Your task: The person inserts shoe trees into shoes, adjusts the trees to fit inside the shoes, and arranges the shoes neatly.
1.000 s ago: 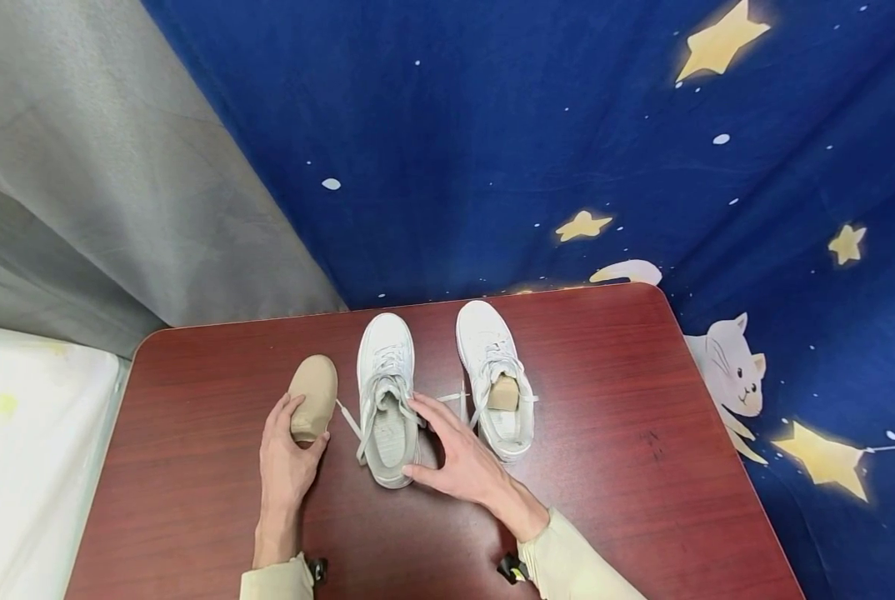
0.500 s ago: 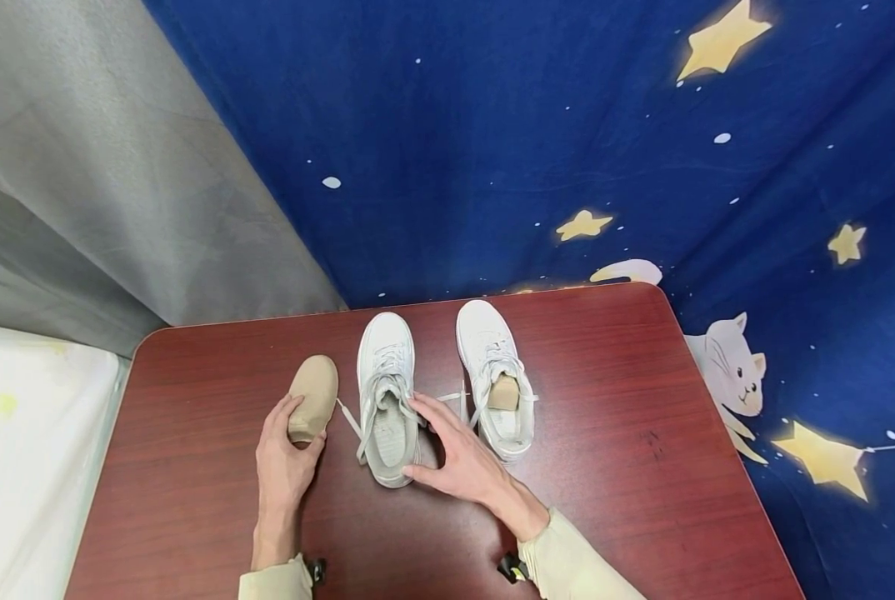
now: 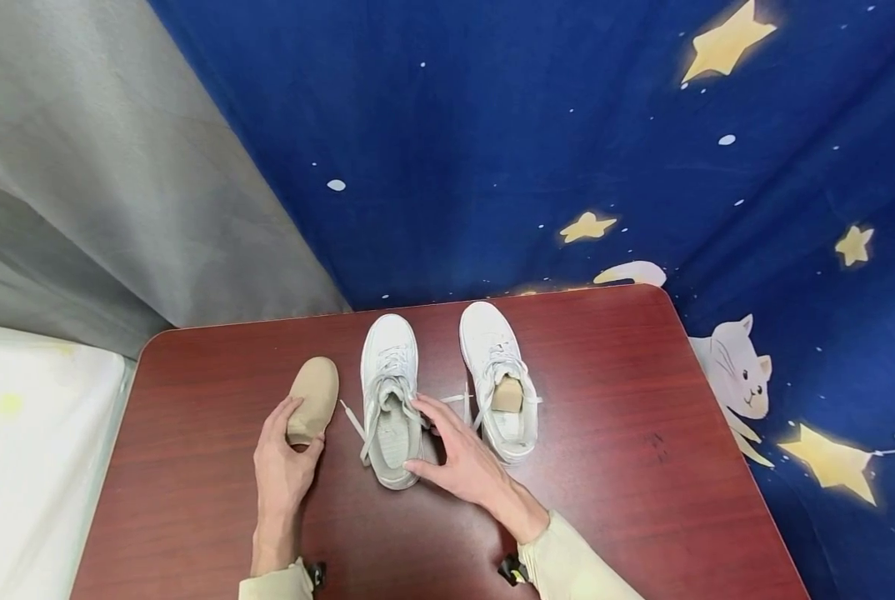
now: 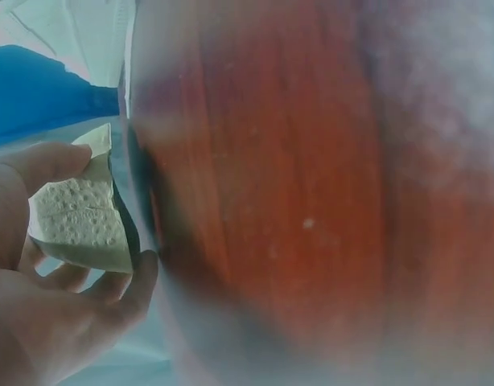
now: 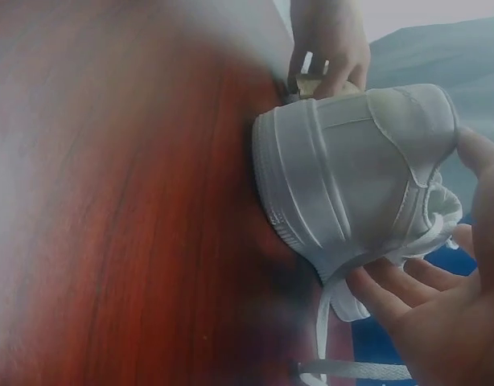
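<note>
My left hand (image 3: 282, 467) grips the heel-side end of a beige moulded shoe filler (image 3: 317, 389), thumb on its right side and fingers on its left. The left wrist view shows the filler's dimpled end face (image 4: 76, 211) between thumb and fingers. Just right of it stands a white lace-up sneaker (image 3: 389, 343), toe to the far edge, its insole bare. My right hand (image 3: 472, 467) lies along that sneaker's right side with fingers spread. Its thumb touches the heel collar and its fingertips the side near the laces, as the right wrist view shows the sneaker's heel (image 5: 368, 161).
Farther right stands the other white sneaker (image 3: 485, 332) with a beige filler (image 3: 506, 394) inside its opening. Loose laces (image 3: 451, 398) trail between the two shoes. The red-brown table (image 3: 642, 467) ends at a blue star-print curtain (image 3: 492, 150) and a grey curtain (image 3: 155, 183).
My left hand has shifted slightly left with the beige shoe filler, which tilts a little more. My right hand and both sneakers keep their places; the head view has moved slightly.
</note>
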Tool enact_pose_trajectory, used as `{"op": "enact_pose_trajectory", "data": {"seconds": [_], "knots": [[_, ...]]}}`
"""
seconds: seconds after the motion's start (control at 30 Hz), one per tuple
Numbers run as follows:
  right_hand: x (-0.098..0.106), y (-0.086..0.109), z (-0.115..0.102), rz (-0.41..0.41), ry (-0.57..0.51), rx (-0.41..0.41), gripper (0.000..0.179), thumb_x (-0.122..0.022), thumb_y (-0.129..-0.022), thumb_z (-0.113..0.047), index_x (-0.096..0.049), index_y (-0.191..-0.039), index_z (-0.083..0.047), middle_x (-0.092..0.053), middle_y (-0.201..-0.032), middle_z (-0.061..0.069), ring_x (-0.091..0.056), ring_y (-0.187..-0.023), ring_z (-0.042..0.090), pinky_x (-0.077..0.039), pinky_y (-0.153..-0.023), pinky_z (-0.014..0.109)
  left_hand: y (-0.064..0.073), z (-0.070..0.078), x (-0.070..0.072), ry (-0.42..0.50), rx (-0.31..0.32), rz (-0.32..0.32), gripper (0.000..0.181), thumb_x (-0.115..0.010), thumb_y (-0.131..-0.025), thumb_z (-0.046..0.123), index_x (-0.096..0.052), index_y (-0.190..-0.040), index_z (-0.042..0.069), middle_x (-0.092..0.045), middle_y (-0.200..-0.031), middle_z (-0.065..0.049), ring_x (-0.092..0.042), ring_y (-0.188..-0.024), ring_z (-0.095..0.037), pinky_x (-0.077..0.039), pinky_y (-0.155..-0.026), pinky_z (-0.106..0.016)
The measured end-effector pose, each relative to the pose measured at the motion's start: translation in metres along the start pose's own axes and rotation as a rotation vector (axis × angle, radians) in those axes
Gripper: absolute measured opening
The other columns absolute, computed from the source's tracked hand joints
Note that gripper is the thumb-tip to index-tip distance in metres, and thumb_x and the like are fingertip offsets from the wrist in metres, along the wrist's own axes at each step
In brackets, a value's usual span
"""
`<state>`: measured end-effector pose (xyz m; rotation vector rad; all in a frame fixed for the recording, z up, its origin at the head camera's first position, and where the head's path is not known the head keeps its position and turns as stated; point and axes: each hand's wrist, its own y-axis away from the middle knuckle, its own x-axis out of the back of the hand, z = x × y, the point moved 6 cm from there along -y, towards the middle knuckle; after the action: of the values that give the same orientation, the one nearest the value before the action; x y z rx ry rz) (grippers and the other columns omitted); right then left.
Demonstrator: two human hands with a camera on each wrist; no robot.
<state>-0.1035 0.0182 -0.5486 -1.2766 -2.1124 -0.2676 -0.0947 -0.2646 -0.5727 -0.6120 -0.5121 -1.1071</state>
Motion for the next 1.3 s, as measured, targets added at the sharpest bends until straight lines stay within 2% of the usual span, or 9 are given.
{"op": "enact_pose_trajectory", "data": {"seconds": [0.17,0.37,0.6,0.77,0.83,0.93,1.07,1.17,1.3], "knots": [[0.002,-0.003,0.002,0.006,-0.015,-0.009,0.083,-0.073,-0.086,-0.050,-0.033,-0.155,-0.027,-0.035,-0.157,-0.002,-0.038,-0.140,0.014,-0.037,-0.111,0.038,-0.002,0.002,0.000,0.002,0.006,0.004,0.067,-0.080,-0.071,-0.001,-0.060,-0.134,0.010,-0.055,-0.141,-0.013,-0.050,-0.129,-0.038,-0.040,-0.100,-0.055],[0.001,-0.001,0.002,0.006,0.000,0.004,0.086,-0.072,-0.086,-0.052,-0.029,-0.157,-0.025,-0.036,-0.156,-0.003,-0.039,-0.139,0.014,-0.038,-0.111,0.038,0.005,0.001,0.000,0.004,0.031,0.013,0.066,-0.084,-0.071,0.004,-0.062,-0.133,0.011,-0.058,-0.139,-0.010,-0.053,-0.127,-0.036,-0.042,-0.098,-0.054],[0.002,-0.002,0.003,0.045,0.033,0.039,0.080,-0.072,-0.086,-0.053,-0.036,-0.154,-0.032,-0.039,-0.154,-0.004,-0.045,-0.135,0.014,-0.042,-0.106,0.039,0.002,0.005,0.004,0.010,0.007,0.057,0.067,-0.087,-0.072,0.009,-0.062,-0.134,0.015,-0.060,-0.138,-0.004,-0.055,-0.126,-0.031,-0.042,-0.097,-0.048],[0.000,0.001,0.003,0.035,0.040,0.047,0.077,-0.071,-0.087,-0.053,-0.040,-0.153,-0.030,-0.040,-0.154,0.001,-0.048,-0.133,0.016,-0.044,-0.104,0.039,0.006,0.006,0.008,0.012,0.051,0.068,0.070,-0.088,-0.072,0.011,-0.061,-0.136,0.018,-0.062,-0.135,-0.004,-0.057,-0.124,-0.031,-0.043,-0.095,-0.047],[-0.001,0.001,0.003,0.026,0.029,0.039,0.075,-0.071,-0.087,-0.052,-0.040,-0.152,-0.031,-0.040,-0.154,0.000,-0.047,-0.133,0.014,-0.044,-0.105,0.038,0.007,0.007,0.010,0.012,0.082,0.071,0.071,-0.088,-0.072,0.013,-0.060,-0.138,0.019,-0.064,-0.132,-0.007,-0.060,-0.119,-0.031,-0.045,-0.091,-0.046],[-0.001,0.001,0.004,0.023,0.007,0.030,0.073,-0.071,-0.088,-0.050,-0.040,-0.152,-0.033,-0.040,-0.154,-0.002,-0.046,-0.134,0.013,-0.043,-0.106,0.037,0.009,0.009,0.013,0.004,0.106,0.081,0.072,-0.088,-0.073,0.017,-0.059,-0.139,0.023,-0.065,-0.129,-0.007,-0.064,-0.110,-0.028,-0.045,-0.084,-0.037],[0.001,0.001,0.005,0.033,-0.011,0.026,0.073,-0.072,-0.087,-0.049,-0.040,-0.151,-0.034,-0.040,-0.154,-0.003,-0.047,-0.133,0.013,-0.044,-0.104,0.038,0.010,0.015,0.017,-0.002,0.088,0.098,0.071,-0.088,-0.074,0.020,-0.060,-0.138,0.026,-0.067,-0.126,-0.003,-0.064,-0.087,-0.019,-0.042,-0.073,-0.022],[0.001,0.002,0.006,0.032,-0.019,0.021,0.073,-0.072,-0.087,-0.050,-0.040,-0.151,-0.034,-0.039,-0.153,-0.004,-0.047,-0.132,0.012,-0.045,-0.103,0.037,0.012,0.020,0.019,-0.009,0.070,0.108,0.071,-0.088,-0.073,0.020,-0.060,-0.138,0.026,-0.068,-0.121,-0.002,-0.058,-0.072,-0.015,-0.041,-0.067,-0.017],[-0.002,0.001,0.006,0.014,-0.035,0.010,0.072,-0.070,-0.088,-0.051,-0.039,-0.152,-0.036,-0.037,-0.154,-0.006,-0.047,-0.132,0.010,-0.045,-0.103,0.034,0.015,0.026,0.019,-0.016,0.062,0.111,0.071,-0.088,-0.074,0.019,-0.060,-0.138,0.024,-0.067,-0.120,-0.003,-0.058,-0.069,-0.014,-0.043,-0.065,-0.014]]}}
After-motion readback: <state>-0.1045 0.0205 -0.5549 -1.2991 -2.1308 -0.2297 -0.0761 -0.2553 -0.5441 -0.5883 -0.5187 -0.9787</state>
